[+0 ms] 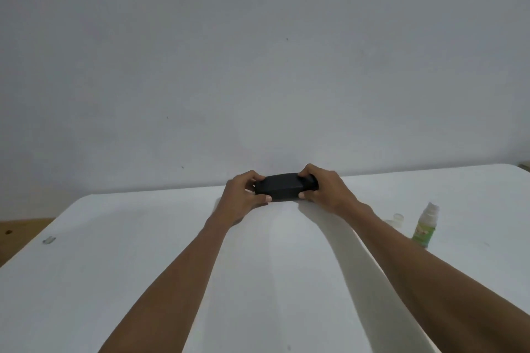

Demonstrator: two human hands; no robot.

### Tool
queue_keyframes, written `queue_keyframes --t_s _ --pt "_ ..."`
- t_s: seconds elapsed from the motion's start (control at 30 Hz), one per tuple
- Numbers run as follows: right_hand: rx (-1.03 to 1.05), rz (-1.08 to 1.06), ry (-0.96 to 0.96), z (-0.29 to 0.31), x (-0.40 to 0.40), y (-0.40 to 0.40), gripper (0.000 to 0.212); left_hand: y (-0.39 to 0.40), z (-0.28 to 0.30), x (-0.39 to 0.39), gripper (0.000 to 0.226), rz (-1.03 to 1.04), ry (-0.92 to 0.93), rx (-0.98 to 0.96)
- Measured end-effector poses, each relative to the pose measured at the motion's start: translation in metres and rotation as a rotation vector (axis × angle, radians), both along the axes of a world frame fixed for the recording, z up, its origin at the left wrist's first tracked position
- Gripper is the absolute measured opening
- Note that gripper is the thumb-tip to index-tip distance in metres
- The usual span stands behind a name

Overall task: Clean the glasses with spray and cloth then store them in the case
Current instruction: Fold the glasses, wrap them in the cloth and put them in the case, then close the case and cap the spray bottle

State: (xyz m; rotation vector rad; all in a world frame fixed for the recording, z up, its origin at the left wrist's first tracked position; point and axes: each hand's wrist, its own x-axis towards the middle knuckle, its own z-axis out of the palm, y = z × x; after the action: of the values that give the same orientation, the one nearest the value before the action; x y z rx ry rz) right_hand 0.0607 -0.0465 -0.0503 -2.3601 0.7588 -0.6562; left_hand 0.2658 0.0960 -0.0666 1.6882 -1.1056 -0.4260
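Observation:
A black glasses case (282, 187) sits closed near the far edge of the white table (143, 252). My left hand (243, 195) grips its left end, thumb along the front. My right hand (322, 186) grips its right end, fingers curled over the top. No glasses and no cloth show. A small spray bottle (424, 228) with a green label stands uncapped on the right, and its clear cap (398, 218) lies just to its left.
A plain grey wall rises directly behind the table's far edge. A small clear object (48, 240) lies near the table's left edge. Brown wooden floor (17, 232) shows beyond the left corner.

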Motion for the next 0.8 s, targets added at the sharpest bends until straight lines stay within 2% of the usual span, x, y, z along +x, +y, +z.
queue_keyframes --t_s 0.17,0.47,0.6,0.73,0.8 --pt "-0.017 0.011 0.015 -0.01 0.026 -0.014 0.03 -0.012 -0.004 0.022 0.041 0.045 -0.138 0.014" --pt "-0.144 -0.101 0.018 -0.021 0.034 -0.008 0.039 -0.013 -0.005 0.022 0.041 0.054 -0.162 0.011" --pt "-0.17 -0.212 0.07 -0.015 0.028 0.009 0.046 -0.006 0.001 0.007 0.048 0.078 -0.193 0.062" --pt "-0.201 -0.286 0.03 -0.004 0.005 0.035 0.039 0.005 0.007 -0.021 0.048 0.117 -0.286 -0.01" --pt "-0.224 -0.305 0.0 0.006 -0.016 0.048 0.038 0.008 0.01 -0.042 0.044 0.104 -0.244 -0.052"
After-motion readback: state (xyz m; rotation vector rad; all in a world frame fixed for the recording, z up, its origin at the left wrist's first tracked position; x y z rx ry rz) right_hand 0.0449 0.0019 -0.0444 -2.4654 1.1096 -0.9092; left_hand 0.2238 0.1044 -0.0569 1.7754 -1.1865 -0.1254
